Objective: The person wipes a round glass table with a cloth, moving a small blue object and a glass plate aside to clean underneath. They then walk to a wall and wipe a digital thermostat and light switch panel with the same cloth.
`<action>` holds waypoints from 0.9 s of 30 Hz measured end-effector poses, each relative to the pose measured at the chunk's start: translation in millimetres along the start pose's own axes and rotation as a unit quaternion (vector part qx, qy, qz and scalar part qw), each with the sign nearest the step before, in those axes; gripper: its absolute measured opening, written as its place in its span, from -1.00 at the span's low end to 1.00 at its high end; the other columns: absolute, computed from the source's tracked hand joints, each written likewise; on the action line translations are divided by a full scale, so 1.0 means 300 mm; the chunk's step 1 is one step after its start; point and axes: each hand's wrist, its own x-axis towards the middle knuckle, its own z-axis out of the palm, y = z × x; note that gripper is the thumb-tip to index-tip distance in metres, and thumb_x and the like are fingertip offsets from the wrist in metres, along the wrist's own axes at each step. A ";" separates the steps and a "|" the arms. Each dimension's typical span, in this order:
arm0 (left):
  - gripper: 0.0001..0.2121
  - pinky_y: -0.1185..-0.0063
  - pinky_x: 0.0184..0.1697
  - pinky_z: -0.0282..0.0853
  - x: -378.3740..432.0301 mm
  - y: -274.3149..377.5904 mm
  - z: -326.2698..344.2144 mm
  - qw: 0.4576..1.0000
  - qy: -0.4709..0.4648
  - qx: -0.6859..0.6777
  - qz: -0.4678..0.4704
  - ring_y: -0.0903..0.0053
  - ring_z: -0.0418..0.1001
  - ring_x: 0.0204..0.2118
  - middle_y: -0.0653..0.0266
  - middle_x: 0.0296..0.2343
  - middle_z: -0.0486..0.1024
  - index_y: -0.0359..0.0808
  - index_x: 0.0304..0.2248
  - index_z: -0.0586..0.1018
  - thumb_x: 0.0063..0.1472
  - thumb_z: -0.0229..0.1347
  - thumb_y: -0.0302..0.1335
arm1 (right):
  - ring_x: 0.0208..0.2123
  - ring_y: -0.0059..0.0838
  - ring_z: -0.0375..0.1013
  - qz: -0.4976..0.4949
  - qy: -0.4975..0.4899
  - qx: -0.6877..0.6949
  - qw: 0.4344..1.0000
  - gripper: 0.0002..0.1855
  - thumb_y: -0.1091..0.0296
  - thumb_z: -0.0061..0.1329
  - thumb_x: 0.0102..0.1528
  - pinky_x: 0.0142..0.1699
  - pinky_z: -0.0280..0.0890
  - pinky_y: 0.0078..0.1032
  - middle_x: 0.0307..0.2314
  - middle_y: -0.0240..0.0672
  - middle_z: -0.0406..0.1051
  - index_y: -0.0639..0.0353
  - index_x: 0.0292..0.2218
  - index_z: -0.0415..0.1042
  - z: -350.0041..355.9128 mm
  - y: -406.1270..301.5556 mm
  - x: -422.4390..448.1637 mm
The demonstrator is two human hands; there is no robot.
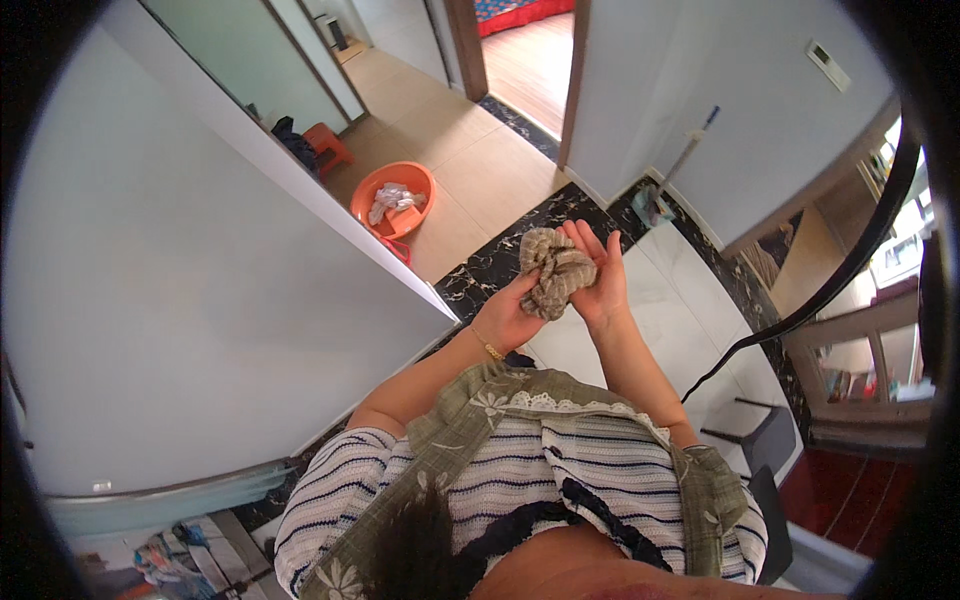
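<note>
A crumpled brown striped cloth is bunched up between my two hands, out in front of my chest. My left hand, with a gold bracelet at the wrist, grips the cloth's near left side between thumb and fingers. On the other side, my right hand lies palm up with its fingers spread, and the cloth rests against its palm and fingers. Some of the fingers of both hands are hidden behind the cloth.
An orange plastic basin with whitish cloths stands on the beige tiles, near an orange stool. A long-handled dustpan leans at the wall corner. A white wall edge is close on the left. Chairs stand at the lower right.
</note>
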 end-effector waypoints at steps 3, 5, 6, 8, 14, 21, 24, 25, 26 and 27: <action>-0.64 0.47 0.19 0.15 0.097 0.218 -0.067 0.988 -0.007 0.132 0.076 0.45 0.30 0.08 0.19 0.02 0.35 -0.33 0.06 0.30 0.34 -0.12 -0.37 | 0.16 -0.23 0.15 0.011 -0.029 -0.049 0.998 -0.25 -0.23 -0.43 0.24 0.27 -0.02 -0.19 0.10 -0.18 0.22 0.28 0.16 0.10 0.070 0.081 0.267; -0.65 0.46 0.20 0.14 0.182 0.339 -0.111 0.997 0.003 -0.053 0.054 0.44 0.29 0.08 0.19 0.02 0.35 -0.33 0.06 0.31 0.34 -0.11 -0.37 | 0.15 -0.23 0.16 0.039 -0.034 -0.067 0.996 -0.26 -0.22 -0.43 0.25 0.26 0.00 -0.20 0.09 -0.19 0.24 0.28 0.16 0.10 0.131 0.103 0.419; -0.65 0.46 0.20 0.14 0.207 0.395 -0.099 0.996 0.008 -0.059 0.060 0.44 0.29 0.08 0.19 0.02 0.35 -0.33 0.06 0.31 0.34 -0.11 -0.38 | 0.15 -0.23 0.16 0.051 -0.031 -0.075 0.995 -0.26 -0.22 -0.43 0.25 0.26 0.00 -0.20 0.09 -0.19 0.24 0.28 0.16 0.10 0.175 0.107 0.477; -0.65 0.44 0.20 0.13 0.276 0.488 -0.098 0.994 0.002 -0.070 0.078 0.43 0.29 0.08 0.19 0.02 0.35 -0.32 0.06 0.31 0.33 -0.10 -0.38 | 0.15 -0.21 0.16 0.067 -0.025 -0.091 0.993 -0.26 -0.21 -0.44 0.25 0.25 0.02 -0.19 0.09 -0.17 0.24 0.30 0.15 0.11 0.261 0.109 0.588; -0.67 0.43 0.16 0.19 0.452 0.787 -0.046 0.989 0.009 -0.057 0.137 0.43 0.32 0.04 0.20 -0.01 0.37 -0.32 0.05 0.31 0.34 -0.14 -0.39 | 0.16 -0.18 0.15 0.083 -0.072 -0.112 0.988 -0.27 -0.19 -0.45 0.26 0.26 0.01 -0.18 0.10 -0.12 0.22 0.32 0.14 0.12 0.450 0.115 0.927; -0.65 0.41 0.14 0.19 0.471 0.820 -0.139 0.966 0.037 -0.056 0.249 0.43 0.33 0.03 0.24 -0.01 0.37 -0.29 0.07 0.29 0.33 -0.12 -0.39 | 0.16 -0.20 0.15 0.205 -0.102 -0.144 0.963 -0.28 -0.16 -0.44 0.27 0.25 0.04 -0.21 0.10 -0.08 0.20 0.34 0.16 0.08 0.484 0.189 1.126; -0.65 0.41 0.11 0.22 0.512 0.878 -0.160 0.938 0.063 -0.042 0.339 0.43 0.34 0.03 0.24 -0.01 0.37 -0.27 0.07 0.30 0.33 -0.12 -0.38 | 0.15 -0.21 0.17 0.273 -0.150 -0.153 0.938 -0.29 -0.15 -0.44 0.27 0.24 0.07 -0.22 0.09 -0.09 0.21 0.34 0.15 0.08 0.521 0.261 1.264; -0.65 0.41 0.10 0.23 0.521 0.877 -0.171 0.924 0.074 -0.034 0.373 0.43 0.34 0.03 0.24 -0.01 0.37 -0.27 0.07 0.30 0.33 -0.12 -0.38 | 0.15 -0.22 0.17 0.299 -0.165 -0.151 0.928 -0.29 -0.15 -0.44 0.27 0.24 0.07 -0.22 0.09 -0.09 0.22 0.34 0.15 0.09 0.514 0.285 1.305; -0.67 0.41 0.10 0.27 0.526 0.878 -0.186 0.915 0.098 -0.072 0.384 0.40 0.38 -0.01 0.21 -0.05 0.41 -0.30 0.03 0.33 0.31 -0.07 -0.40 | 0.14 -0.22 0.18 0.325 -0.179 -0.149 0.917 -0.30 -0.15 -0.44 0.27 0.23 0.07 -0.22 0.08 -0.09 0.22 0.33 0.15 0.10 0.498 0.314 1.349; -0.66 0.41 0.10 0.27 0.551 0.902 -0.195 0.903 0.118 -0.083 0.405 0.39 0.38 -0.01 0.20 -0.05 0.41 -0.31 0.03 0.33 0.31 -0.06 -0.40 | 0.14 -0.22 0.18 0.349 -0.194 -0.144 0.906 -0.30 -0.15 -0.44 0.27 0.23 0.08 -0.22 0.08 -0.10 0.23 0.33 0.14 0.11 0.504 0.335 1.414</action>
